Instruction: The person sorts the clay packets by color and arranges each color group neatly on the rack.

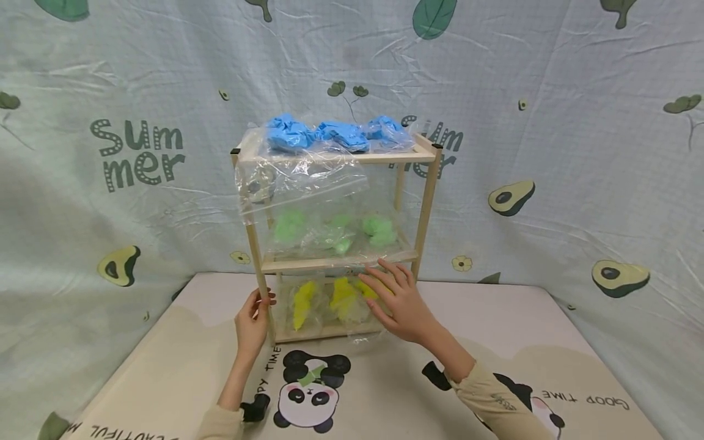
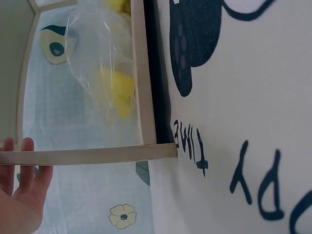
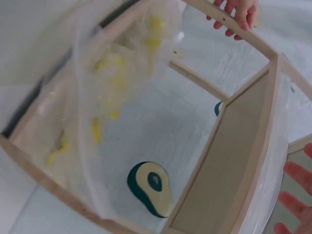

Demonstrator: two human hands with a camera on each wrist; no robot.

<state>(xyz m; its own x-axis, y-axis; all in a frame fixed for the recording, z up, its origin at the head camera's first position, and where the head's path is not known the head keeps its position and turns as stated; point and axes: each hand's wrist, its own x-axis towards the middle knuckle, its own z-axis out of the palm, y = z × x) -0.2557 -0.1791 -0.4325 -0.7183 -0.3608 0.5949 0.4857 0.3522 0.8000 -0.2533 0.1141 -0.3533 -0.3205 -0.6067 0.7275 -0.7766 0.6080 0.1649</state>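
Note:
A small wooden three-tier shelf [image 1: 428, 201] stands on the table. My left hand [image 1: 253, 324] holds its left front post, low down, with fingers wrapped round the wood [image 2: 87, 156]. Over the right part of the lower tier, my right hand [image 1: 406, 305] is spread, its fingertips just under the middle tier's front edge and overlapping a clear bag. Crumpled yellow pieces [image 1: 343, 296] in clear plastic lie on the bottom tier. Pale green pieces [image 1: 379, 230] in plastic fill the middle one. Crumpled blue bundles [image 1: 342, 134] in clear plastic lie on top.
A clear zip bag [image 1: 319, 180] hangs over the top tier's front left edge. Behind the shelf hangs a pale curtain [image 1: 572, 171] printed with avocados. The tablecloth [image 1: 440, 415] carries panda figures and lettering.

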